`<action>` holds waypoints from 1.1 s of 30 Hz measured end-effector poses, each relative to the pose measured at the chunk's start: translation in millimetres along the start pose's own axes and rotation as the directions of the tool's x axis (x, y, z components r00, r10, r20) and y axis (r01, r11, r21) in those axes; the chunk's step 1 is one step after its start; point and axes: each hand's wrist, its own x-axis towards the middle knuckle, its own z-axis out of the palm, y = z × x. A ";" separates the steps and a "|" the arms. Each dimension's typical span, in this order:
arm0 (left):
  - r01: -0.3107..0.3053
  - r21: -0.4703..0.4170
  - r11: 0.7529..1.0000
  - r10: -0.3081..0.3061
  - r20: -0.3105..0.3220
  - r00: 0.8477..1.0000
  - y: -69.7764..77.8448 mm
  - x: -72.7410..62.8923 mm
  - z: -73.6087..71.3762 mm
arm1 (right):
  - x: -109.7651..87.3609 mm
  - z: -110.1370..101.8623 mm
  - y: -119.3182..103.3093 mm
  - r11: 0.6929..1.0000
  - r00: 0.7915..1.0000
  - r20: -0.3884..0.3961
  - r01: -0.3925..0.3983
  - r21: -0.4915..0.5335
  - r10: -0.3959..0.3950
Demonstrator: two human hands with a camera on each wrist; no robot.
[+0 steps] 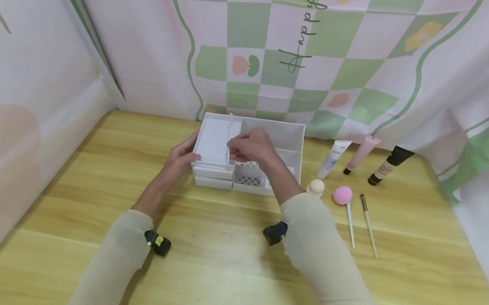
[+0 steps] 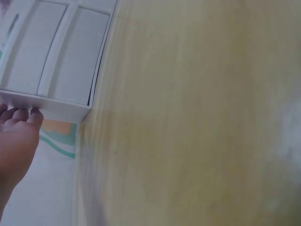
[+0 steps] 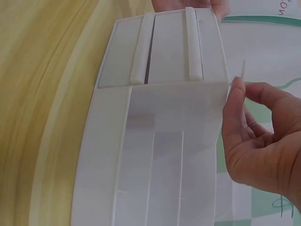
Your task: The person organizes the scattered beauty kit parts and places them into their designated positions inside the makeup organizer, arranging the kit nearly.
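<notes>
A white desk organizer [image 1: 273,125] stands at the back of the table, with stacked drawers [image 1: 214,173] on its left and compartments on its right. My left hand [image 1: 179,157] rests against the organizer's left side, its thumb by the front corner; in the left wrist view, the fingertips [image 2: 35,113] touch the side wall. Above the drawer unit, my right hand [image 1: 254,146] pinches a thin white piece [image 3: 243,68] between thumb and index finger. That piece appears narrow and upright in the head view, and the fingers hide its lower part in the right wrist view.
To the right stand a white tube [image 1: 334,158], a pink tube [image 1: 361,155] and a black-capped tube [image 1: 390,166]. In front of them are a beige sponge [image 1: 315,187], a pink puff [image 1: 342,195] and two brushes, one being a slim brush [image 1: 369,225]. A patterned curtain [image 1: 275,95] hangs behind.
</notes>
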 end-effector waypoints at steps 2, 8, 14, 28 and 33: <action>0.002 0.011 1.000 -0.002 -0.005 1.000 0.4 0.1 0.5 | 1.7 2.4 -2.5 0.999 1.000 -0.021 -0.002 -0.051 0.001; -0.017 0.015 1.000 0.017 -0.002 1.000 1.1 0.7 0.5 | 6.2 8.3 -10.6 0.977 0.993 -0.117 -0.039 -0.210 0.015; -0.033 0.011 0.999 0.033 -0.002 0.999 -1.8 0.7 -0.7 | 9.3 18.1 -17.0 0.927 0.986 -0.165 -0.069 -0.368 0.008; -0.022 0.032 0.999 0.022 0.002 1.000 -3.0 1.4 0.0 | 16.7 28.4 -25.6 0.880 0.985 -0.171 -0.111 -0.461 0.035; -0.016 0.037 0.999 0.016 0.006 1.000 -3.5 1.1 0.0 | 21.9 34.7 -30.6 0.884 0.985 -0.161 -0.129 -0.449 0.062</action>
